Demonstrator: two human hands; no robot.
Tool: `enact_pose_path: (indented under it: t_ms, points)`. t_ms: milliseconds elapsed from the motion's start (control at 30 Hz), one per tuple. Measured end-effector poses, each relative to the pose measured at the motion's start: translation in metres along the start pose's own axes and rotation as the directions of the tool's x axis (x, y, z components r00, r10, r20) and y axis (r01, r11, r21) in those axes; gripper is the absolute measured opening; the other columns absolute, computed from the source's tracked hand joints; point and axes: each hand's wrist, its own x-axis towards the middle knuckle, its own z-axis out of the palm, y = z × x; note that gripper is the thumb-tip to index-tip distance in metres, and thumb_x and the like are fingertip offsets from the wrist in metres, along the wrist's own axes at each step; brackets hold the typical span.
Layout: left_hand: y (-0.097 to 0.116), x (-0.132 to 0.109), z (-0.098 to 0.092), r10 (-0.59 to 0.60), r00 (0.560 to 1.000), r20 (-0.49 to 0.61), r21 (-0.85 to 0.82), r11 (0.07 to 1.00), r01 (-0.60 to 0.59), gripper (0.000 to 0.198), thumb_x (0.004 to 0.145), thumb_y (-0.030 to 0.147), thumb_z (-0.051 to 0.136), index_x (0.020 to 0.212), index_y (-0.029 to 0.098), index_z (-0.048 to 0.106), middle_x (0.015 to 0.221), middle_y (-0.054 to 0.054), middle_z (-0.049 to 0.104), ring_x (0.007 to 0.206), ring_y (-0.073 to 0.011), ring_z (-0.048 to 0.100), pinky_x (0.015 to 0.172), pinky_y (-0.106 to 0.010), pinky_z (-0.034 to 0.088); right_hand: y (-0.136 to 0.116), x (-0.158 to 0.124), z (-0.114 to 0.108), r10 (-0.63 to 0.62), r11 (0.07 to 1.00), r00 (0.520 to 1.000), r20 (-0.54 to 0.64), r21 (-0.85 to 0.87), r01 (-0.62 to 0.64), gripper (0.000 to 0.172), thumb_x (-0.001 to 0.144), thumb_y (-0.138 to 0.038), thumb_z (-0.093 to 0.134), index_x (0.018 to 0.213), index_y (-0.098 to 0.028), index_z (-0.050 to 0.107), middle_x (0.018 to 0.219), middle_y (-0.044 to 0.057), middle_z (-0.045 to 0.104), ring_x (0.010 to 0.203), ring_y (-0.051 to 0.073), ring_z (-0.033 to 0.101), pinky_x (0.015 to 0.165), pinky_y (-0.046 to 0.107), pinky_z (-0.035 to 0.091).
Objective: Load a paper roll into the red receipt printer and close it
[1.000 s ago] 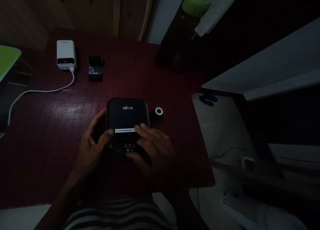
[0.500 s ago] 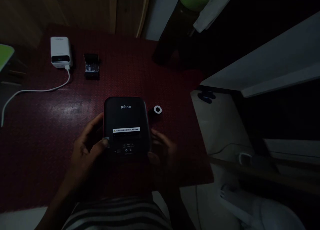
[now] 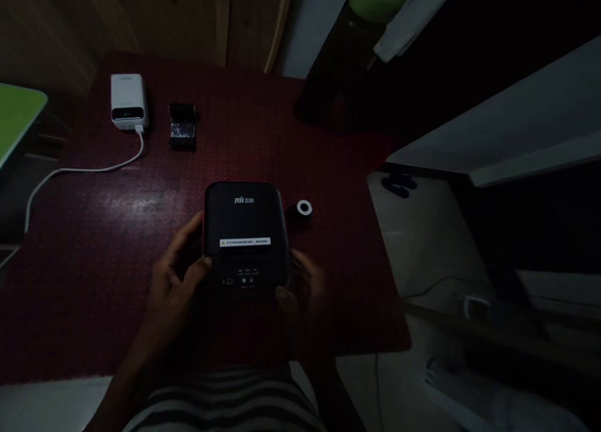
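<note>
"Printer [image 3: 244, 219] first: where is it placed?"

"Between the hands, over the near part of the red table [image 3: 338, 263]; whether it is rested or slightly raised cannot be told. The black body, marked FEJE, is gripped at its left edge by the left hand [image 3: 176, 282], thumb laid at the side. The right hand [image 3: 305, 291] is set by the right edge; whether its fingers are pressed in cannot be told in the dimness. The hands are parted by the body."

"And how is it expected to handle?"

"A stiff plastic shell is suggested, probably fairly light, perhaps slick on top. It is best held low at both sides, with the buttons left unpressed."

"What is counted?"

"One printer, bearing one white sticker [image 3: 245, 241]. One white-ended roll [image 3: 304, 208] is placed just beyond the right hand. Well beyond the left hand, one white power bank [image 3: 126, 94] is joined to one cable [image 3: 94, 169], and one black ribbon [image 3: 182, 128] is laid beside it. One green-capped bottle [image 3: 345, 50] is seen far beyond the right hand."
</note>
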Motion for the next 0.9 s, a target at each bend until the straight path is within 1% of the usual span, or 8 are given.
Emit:
enact_pose_path:
  t_ms: [167, 300, 433, 467, 533, 667, 767, 900]
  points:
    - [-0.002, -0.001, 0.006, 0.016, 1.0, -0.019, -0.002, 1.0, -0.016, 0.061, 0.101, 0.037, 0.075, 0.162, 0.034, 0.068, 0.164, -0.005, 0.07, 0.147, -0.0329, 0.07, 0.112, -0.041, 0.064, -0.002, 0.001, -0.003, 0.002, 1.0, 1.0, 0.017, 0.023, -0.003, 0.06, 0.108, -0.051, 0.07, 0.161, -0.026, 0.056, 0.154, 0.018, 0.073, 0.137, 0.034, 0.077, 0.108, 0.052, 0.068]
    - [-0.007, -0.001, 0.004, 0.06, 0.998, 0.004, -0.039, 0.997, -0.06, 0.061, 0.103, 0.041, 0.074, 0.163, 0.034, 0.067, 0.165, -0.005, 0.069, 0.15, -0.0353, 0.067, 0.113, -0.044, 0.063, -0.015, 0.012, -0.014, 0.01, 0.999, 1.0, 0.021, -0.042, -0.009, 0.053, 0.108, -0.052, 0.068, 0.155, -0.028, 0.064, 0.148, 0.013, 0.078, 0.128, 0.032, 0.08, 0.104, 0.049, 0.069]
    - [-0.021, 0.002, -0.003, 0.201, 0.978, 0.045, 0.037, 0.978, -0.203, 0.064, 0.106, 0.051, 0.071, 0.167, 0.034, 0.062, 0.169, -0.006, 0.064, 0.157, -0.0376, 0.058, 0.129, -0.054, 0.05, -0.041, 0.05, -0.02, -0.276, 0.944, 0.961, -0.031, -0.196, 0.265, 0.032, 0.114, -0.034, 0.062, 0.144, -0.029, 0.073, 0.137, 0.008, 0.084, 0.123, 0.028, 0.081, 0.109, 0.048, 0.065]
    - [-0.025, 0.002, -0.004, 0.244, 0.968, 0.058, 0.064, 0.967, -0.247, 0.066, 0.106, 0.052, 0.071, 0.169, 0.034, 0.06, 0.171, -0.007, 0.062, 0.159, -0.038, 0.056, 0.133, -0.056, 0.046, -0.049, 0.063, -0.018, -0.371, 0.904, 0.928, 0.009, -0.226, 0.364, 0.029, 0.115, -0.027, 0.059, 0.139, -0.027, 0.075, 0.133, 0.008, 0.085, 0.121, 0.027, 0.081, 0.11, 0.047, 0.064]
    - [-0.033, 0.004, -0.006, 0.308, 0.947, 0.089, 0.105, 0.943, -0.317, 0.071, 0.106, 0.054, 0.071, 0.172, 0.036, 0.054, 0.176, -0.007, 0.055, 0.162, -0.039, 0.052, 0.136, -0.06, 0.039, -0.067, 0.09, -0.012, -0.454, 0.822, 0.86, 0.234, -0.263, 0.506, 0.029, 0.115, -0.017, 0.056, 0.131, -0.023, 0.079, 0.126, 0.01, 0.087, 0.118, 0.027, 0.081, 0.108, 0.046, 0.063]
    - [-0.042, 0.006, -0.007, 0.384, 0.913, 0.136, 0.142, 0.905, -0.402, 0.074, 0.108, 0.053, 0.071, 0.176, 0.041, 0.046, 0.179, -0.008, 0.05, 0.164, -0.0389, 0.05, 0.136, -0.062, 0.038, -0.104, 0.132, 0.006, -0.125, 0.718, 0.761, 0.637, -0.472, 0.512, 0.031, 0.112, -0.009, 0.057, 0.131, -0.019, 0.079, 0.125, 0.014, 0.086, 0.117, 0.032, 0.08, 0.103, 0.048, 0.061]
    - [-0.044, 0.007, -0.007, 0.434, 0.89, 0.138, 0.16, 0.877, -0.452, 0.073, 0.109, 0.05, 0.071, 0.177, 0.043, 0.044, 0.177, -0.007, 0.053, 0.163, -0.0376, 0.051, 0.135, -0.061, 0.041, -0.121, 0.147, 0.017, 0.058, 0.657, 0.674, 0.737, -0.536, 0.53, 0.034, 0.11, -0.005, 0.056, 0.134, -0.017, 0.077, 0.115, 0.014, 0.086, 0.104, 0.031, 0.084, 0.089, 0.041, 0.062]
    - [-0.044, 0.007, -0.007, 0.426, 0.895, 0.135, 0.154, 0.883, -0.443, 0.072, 0.109, 0.048, 0.071, 0.177, 0.042, 0.045, 0.176, -0.008, 0.053, 0.163, -0.0376, 0.05, 0.136, -0.061, 0.04, -0.126, 0.154, 0.021, 0.116, 0.639, 0.624, 0.773, -0.539, 0.549, 0.034, 0.11, -0.005, 0.058, 0.135, -0.019, 0.076, 0.117, 0.013, 0.086, 0.103, 0.028, 0.084, 0.085, 0.036, 0.06]
